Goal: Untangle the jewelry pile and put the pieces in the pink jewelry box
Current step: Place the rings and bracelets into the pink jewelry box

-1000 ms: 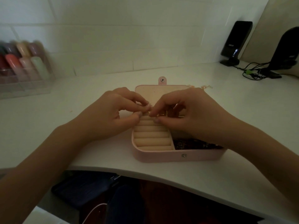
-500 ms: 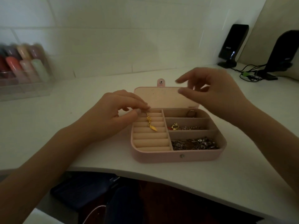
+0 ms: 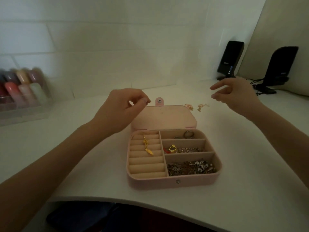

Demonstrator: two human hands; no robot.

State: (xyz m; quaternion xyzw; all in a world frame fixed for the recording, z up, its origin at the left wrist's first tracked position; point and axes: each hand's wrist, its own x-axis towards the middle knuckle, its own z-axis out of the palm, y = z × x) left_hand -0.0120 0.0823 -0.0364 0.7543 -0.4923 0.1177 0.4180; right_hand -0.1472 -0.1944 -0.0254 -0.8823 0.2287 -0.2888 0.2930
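A right hand (image 3: pixel 237 96), fingers spread and empty, reaches toward small gold pieces (image 3: pixel 196 107) on the bench beyond the open pink jewelry box (image 3: pixel 173 183); left hand (image 3: pixel 120 108) hovers, fingers loosely curled, empty. Best lifted singly, pinched lightly.

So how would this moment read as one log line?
left hand: above lid, empty | right hand: nearing loose jewelry | gold chain: on ring rolls | pink jewelry box: open

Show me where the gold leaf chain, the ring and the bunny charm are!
gold leaf chain (image 3: pixel 149 151): head view, on the leaf at its end.
ring (image 3: pixel 189 134): head view, on its band.
bunny charm (image 3: pixel 172 149): head view, on its gold body.
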